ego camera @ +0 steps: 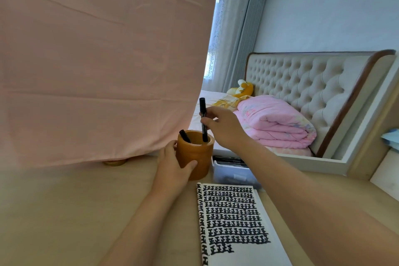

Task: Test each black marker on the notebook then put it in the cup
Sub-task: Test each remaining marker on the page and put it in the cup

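Right hand: the right hand (224, 127) is pinching a slim black marker (203, 107) at mid-barrel, its fingers (210, 112) clamped on the plastic and holding it upright.
Marker position: the marker's lower end is dipping inside the round amber-brown cup (200, 157), and its capped top is standing well above the rim.
Left hand: the left hand (172, 164) is wrapping around the cup's side, thumb in front and fingers curled behind, steadying it on the pale wooden bench (64, 211).
Already in: a second black marker (185, 136) is leaning against the cup's left rim.
Handling: the marker is looking light, stiff and smooth. A mid-barrel pinch is likely suiting it best, as a loose grip risks letting it slide.
Cup: it appears thick-walled and stable, though likely tippable without the supporting hand.
Notebook: the spiral-bound white notebook (235, 222) is lying open just in front of the cup, most of its page filled with rows of black test marks.
Supply: a clear plastic box (233, 174) is sitting behind the notebook, beside the cup, and seems to be holding more dark pens, though details are unclear.
Backdrop: a pink cloth (97, 60) is hanging behind the bench.
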Tool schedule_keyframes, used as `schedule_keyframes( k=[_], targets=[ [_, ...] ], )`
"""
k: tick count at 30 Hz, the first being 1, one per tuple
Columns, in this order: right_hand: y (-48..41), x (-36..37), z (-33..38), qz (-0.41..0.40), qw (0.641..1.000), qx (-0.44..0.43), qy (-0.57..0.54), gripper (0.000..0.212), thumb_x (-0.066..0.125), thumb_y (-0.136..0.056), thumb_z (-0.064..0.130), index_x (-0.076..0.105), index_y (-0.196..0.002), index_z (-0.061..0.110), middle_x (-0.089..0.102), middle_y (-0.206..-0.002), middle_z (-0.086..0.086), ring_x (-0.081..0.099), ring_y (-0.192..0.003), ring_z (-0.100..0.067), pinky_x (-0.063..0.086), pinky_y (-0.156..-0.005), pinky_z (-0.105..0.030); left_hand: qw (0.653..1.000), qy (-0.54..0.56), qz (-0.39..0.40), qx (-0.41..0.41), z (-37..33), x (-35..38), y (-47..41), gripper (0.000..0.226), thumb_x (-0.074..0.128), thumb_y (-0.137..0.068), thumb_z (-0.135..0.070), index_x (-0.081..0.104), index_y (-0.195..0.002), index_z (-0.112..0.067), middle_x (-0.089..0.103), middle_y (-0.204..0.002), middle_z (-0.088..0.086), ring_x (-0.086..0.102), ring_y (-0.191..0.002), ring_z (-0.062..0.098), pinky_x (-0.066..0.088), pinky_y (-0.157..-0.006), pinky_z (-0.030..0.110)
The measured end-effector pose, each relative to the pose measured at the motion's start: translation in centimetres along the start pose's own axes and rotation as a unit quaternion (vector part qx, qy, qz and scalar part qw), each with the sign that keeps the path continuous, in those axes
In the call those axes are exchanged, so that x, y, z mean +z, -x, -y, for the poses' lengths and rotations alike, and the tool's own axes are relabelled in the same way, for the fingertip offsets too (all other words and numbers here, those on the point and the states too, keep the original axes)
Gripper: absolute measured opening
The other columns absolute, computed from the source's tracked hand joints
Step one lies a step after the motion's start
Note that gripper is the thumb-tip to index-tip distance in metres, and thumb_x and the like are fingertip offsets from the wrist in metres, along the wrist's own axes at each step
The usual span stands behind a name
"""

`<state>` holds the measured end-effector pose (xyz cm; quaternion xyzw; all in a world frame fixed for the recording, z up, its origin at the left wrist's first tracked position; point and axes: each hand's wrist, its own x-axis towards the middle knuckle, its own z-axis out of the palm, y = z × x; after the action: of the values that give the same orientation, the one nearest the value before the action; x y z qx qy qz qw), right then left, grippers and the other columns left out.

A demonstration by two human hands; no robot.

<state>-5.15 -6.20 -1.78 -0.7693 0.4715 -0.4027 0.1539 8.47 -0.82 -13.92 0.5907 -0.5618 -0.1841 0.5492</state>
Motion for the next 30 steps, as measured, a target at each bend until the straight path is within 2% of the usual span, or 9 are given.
schedule_keyframes(
  k=[3, 6, 8, 12, 16, 19, 22, 26, 30],
  targets=[
    [-0.1, 0.9, -0.4, 0.053, 0.997, 0.004, 0.062, 0.022, 0.060, -0.094, 0.032, 0.069, -0.110, 0.021, 0.070, -0.104, 0.003, 0.063, -0.096, -0.017, 0.050, -0.091, -0.036, 1.000, -0.001, 0.010, 0.007, 0.6, 0.1, -0.3, 0.078, 0.081, -0.076, -0.029, 0.037, -0.140, -0.022, 0.045, -0.136, 0.000, 0.044, -0.125, 0.017, 0.042, -0.106, 0.038],
    [-0.1, 1.3, -0.4, 0.136, 0.961, -0.004, 0.242, 0.021, 0.059, -0.090, 0.044, 0.072, -0.099, 0.030, 0.069, -0.098, 0.008, 0.058, -0.097, -0.018, 0.038, -0.094, -0.043, 1.000, 0.019, 0.020, -0.004, 1.1, 0.1, -0.8, 0.079, 0.082, -0.074, -0.030, 0.038, -0.139, -0.024, 0.046, -0.134, -0.001, 0.048, -0.121, 0.018, 0.046, -0.103, 0.043],
    [-0.3, 1.2, -0.4, 0.151, 0.944, -0.004, 0.292, 0.025, 0.057, -0.090, 0.048, 0.074, -0.092, 0.031, 0.069, -0.094, 0.009, 0.056, -0.095, -0.018, 0.034, -0.092, -0.044, 0.999, 0.021, 0.034, -0.012, 1.3, -0.1, -1.0, 0.080, 0.082, -0.075, -0.031, 0.037, -0.141, -0.025, 0.047, -0.135, -0.002, 0.050, -0.120, 0.017, 0.047, -0.102, 0.044],
    [-0.5, 0.5, -0.9, 0.187, 0.957, 0.028, 0.219, 0.020, 0.063, -0.089, 0.041, 0.078, -0.090, 0.028, 0.069, -0.090, 0.007, 0.060, -0.091, -0.017, 0.050, -0.084, -0.037, 0.999, 0.020, 0.048, -0.013, 1.3, -0.2, -1.1, 0.082, 0.080, -0.076, -0.034, 0.035, -0.144, -0.026, 0.046, -0.138, -0.003, 0.049, -0.122, 0.016, 0.047, -0.103, 0.043],
    [-0.5, 0.1, -1.2, 0.185, 0.971, 0.047, 0.144, 0.018, 0.068, -0.089, 0.037, 0.079, -0.096, 0.024, 0.071, -0.089, 0.007, 0.062, -0.090, -0.014, 0.052, -0.082, -0.032, 0.999, 0.021, 0.044, -0.009, 1.0, -0.2, -0.9, 0.081, 0.080, -0.076, -0.034, 0.035, -0.144, -0.026, 0.045, -0.138, -0.004, 0.048, -0.122, 0.015, 0.047, -0.103, 0.043],
    [-0.9, 0.7, -1.0, 0.213, 0.958, 0.039, 0.188, 0.021, 0.065, -0.091, 0.037, 0.079, -0.097, 0.023, 0.068, -0.084, 0.006, 0.060, -0.087, -0.015, 0.049, -0.077, -0.029, 0.999, 0.015, 0.040, 0.003, 0.8, -0.2, -0.6, 0.081, 0.078, -0.076, -0.034, 0.035, -0.144, -0.026, 0.044, -0.138, -0.004, 0.046, -0.123, 0.014, 0.046, -0.104, 0.042],
    [-1.3, 0.8, -0.7, 0.263, 0.938, 0.034, 0.221, 0.026, 0.059, -0.095, 0.035, 0.076, -0.108, 0.021, 0.070, -0.100, 0.001, 0.061, -0.093, -0.017, 0.047, -0.079, -0.027, 0.999, 0.003, 0.034, 0.019, 0.8, -0.2, -0.5, 0.079, 0.077, -0.077, -0.033, 0.035, -0.143, -0.027, 0.044, -0.139, -0.003, 0.043, -0.125, 0.015, 0.042, -0.106, 0.042],
    [-1.0, -1.3, -1.7, 0.190, 0.971, 0.021, 0.142, 0.021, 0.063, -0.093, 0.027, 0.074, -0.110, 0.020, 0.069, -0.103, 0.007, 0.061, -0.097, -0.013, 0.051, -0.087, -0.029, 0.999, 0.016, 0.035, 0.021, 0.6, 0.0, -0.5, 0.082, 0.077, -0.076, -0.039, 0.032, -0.144, -0.030, 0.041, -0.142, -0.006, 0.042, -0.128, 0.014, 0.042, -0.108, 0.042],
    [0.6, -3.9, -4.9, 0.177, 0.959, 0.052, 0.215, 0.014, 0.064, -0.093, 0.021, 0.076, -0.100, 0.017, 0.073, -0.101, 0.003, 0.064, -0.094, -0.013, 0.052, -0.087, -0.029, 1.000, 0.007, 0.029, 0.008, 0.6, 0.1, -0.6, 0.080, 0.078, -0.078, -0.038, 0.033, -0.144, -0.029, 0.042, -0.143, -0.004, 0.043, -0.129, 0.015, 0.042, -0.107, 0.044]
  ],
)
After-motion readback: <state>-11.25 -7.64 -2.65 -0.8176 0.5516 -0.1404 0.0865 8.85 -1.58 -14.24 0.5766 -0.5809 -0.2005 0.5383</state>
